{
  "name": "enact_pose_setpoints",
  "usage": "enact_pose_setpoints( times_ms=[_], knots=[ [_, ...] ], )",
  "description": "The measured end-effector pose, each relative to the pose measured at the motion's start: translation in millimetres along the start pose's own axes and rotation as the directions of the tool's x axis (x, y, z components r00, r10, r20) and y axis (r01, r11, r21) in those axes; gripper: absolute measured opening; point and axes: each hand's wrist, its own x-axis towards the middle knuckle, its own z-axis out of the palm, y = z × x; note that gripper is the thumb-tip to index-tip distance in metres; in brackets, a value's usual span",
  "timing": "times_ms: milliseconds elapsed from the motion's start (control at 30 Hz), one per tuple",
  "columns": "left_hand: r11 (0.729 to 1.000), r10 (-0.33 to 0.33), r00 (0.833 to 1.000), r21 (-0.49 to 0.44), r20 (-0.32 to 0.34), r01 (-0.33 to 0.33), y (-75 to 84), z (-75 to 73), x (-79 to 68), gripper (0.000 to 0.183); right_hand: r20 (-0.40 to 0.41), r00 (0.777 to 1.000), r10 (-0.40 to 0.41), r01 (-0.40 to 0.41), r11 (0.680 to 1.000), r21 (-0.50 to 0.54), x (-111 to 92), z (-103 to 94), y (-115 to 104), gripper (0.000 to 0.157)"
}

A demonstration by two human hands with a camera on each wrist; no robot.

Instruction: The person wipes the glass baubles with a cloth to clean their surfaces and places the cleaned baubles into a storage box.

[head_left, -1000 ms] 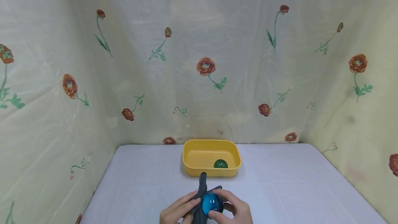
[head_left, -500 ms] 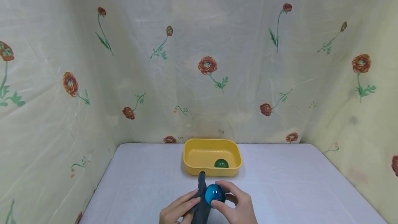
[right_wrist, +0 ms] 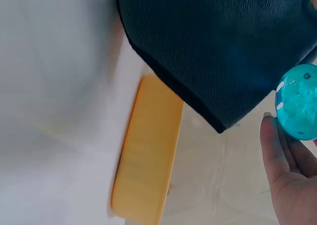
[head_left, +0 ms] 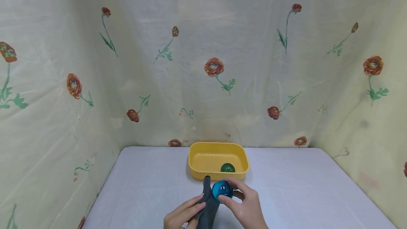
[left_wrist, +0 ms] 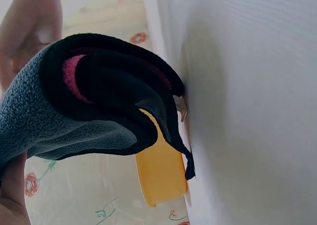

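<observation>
My right hand (head_left: 248,202) pinches a shiny, see-through blue ball (head_left: 222,191) between thumb and fingers. In the head view the ball overlaps the right edge of a dark grey cloth (head_left: 208,211) held by my left hand (head_left: 182,214). The left wrist view shows the cloth (left_wrist: 59,121) folded over on itself, with black edging and a bit of pink inside. A corner of the cloth (right_wrist: 213,61) hangs down beside the ball (right_wrist: 299,101) in the right wrist view. Most of the left palm is hidden.
A yellow tub (head_left: 197,175) stands on the white-covered table (head_left: 146,186) just beyond the hands. Inside it, at the front right, lies a green ball (head_left: 227,168). Flower-patterned curtains (head_left: 159,91) surround the table at the back and sides.
My right hand has carried the blue ball forward and slightly right, from the cloth's middle to its edge. A cloth flap behind the ball has dropped out of sight. The left hand stays put.
</observation>
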Motion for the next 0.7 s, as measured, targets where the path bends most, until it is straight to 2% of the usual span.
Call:
enact_pose_setpoints(
  times_ms=[167,333,500,700],
  knots=[
    [0.999,0.039,0.999,0.000,-0.020,-0.039,-0.9,0.8,-0.5,0.049,-0.013,0.999,-0.042,0.041,0.999,-0.016,10.4,0.4,5.4,0.045],
    [0.999,0.049,0.998,0.002,-0.031,-0.049,-3.1,0.6,-0.8,0.051,-0.028,0.998,-0.064,0.062,0.997,-0.050,18.3,2.8,11.3,0.044],
    [0.998,0.069,0.997,0.008,-0.020,-0.069,-5.4,0.3,-0.6,0.049,-0.046,0.995,-0.092,0.087,0.991,-0.104,28.3,5.0,16.8,0.043],
    [0.998,0.062,0.998,0.012,-0.010,-0.062,-6.4,-0.7,0.1,0.048,-0.055,0.993,-0.107,0.096,0.980,-0.175,41.3,6.7,23.6,0.044]
  ],
)
